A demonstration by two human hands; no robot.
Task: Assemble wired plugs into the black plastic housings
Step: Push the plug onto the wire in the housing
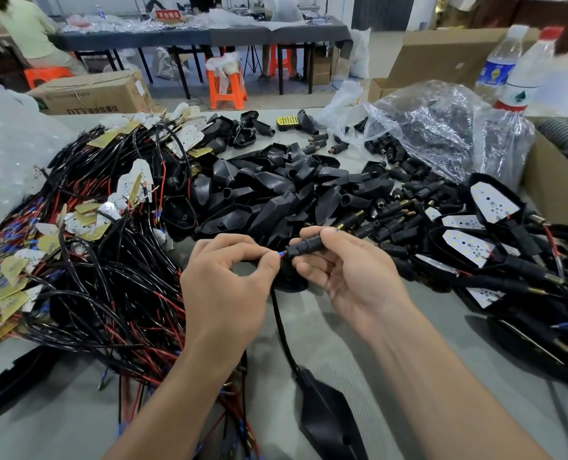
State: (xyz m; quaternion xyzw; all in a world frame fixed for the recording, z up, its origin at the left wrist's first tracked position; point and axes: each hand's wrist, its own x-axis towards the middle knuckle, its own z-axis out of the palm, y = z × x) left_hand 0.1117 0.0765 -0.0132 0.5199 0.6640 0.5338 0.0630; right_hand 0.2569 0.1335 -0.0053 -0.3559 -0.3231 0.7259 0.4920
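feeding the wire: the left hand (233, 273) pinches the red and blue wire tips (278, 254) at the mouth of a small black cylindrical plug sleeve (304, 245), which the right hand (345, 270) grasps between thumb and fingers at centre frame.
doing it well: the tips likely need to stay together and in line with the sleeve's bore, the right hand steadying while the left pushes in short strokes; a bent tip would probably snag.
task's thing: a thick black cable (282, 327) runs down from the hands to a flat black plastic housing (329, 416) lying on the grey table (408, 343), lower centre.
around: a heap of empty black housings (276, 194) sits just behind the hands; a tangle of black and red wires (93, 260) fills the left; finished units with white boards (491, 197) lie at right; a clear plastic bag (442, 134) and two water bottles (505, 61) stand upper right.
in the way: loose brass-tipped plugs (392, 224) crowd the right hand's far side, and the wire tangle touches the left forearm; either could catch the cable.
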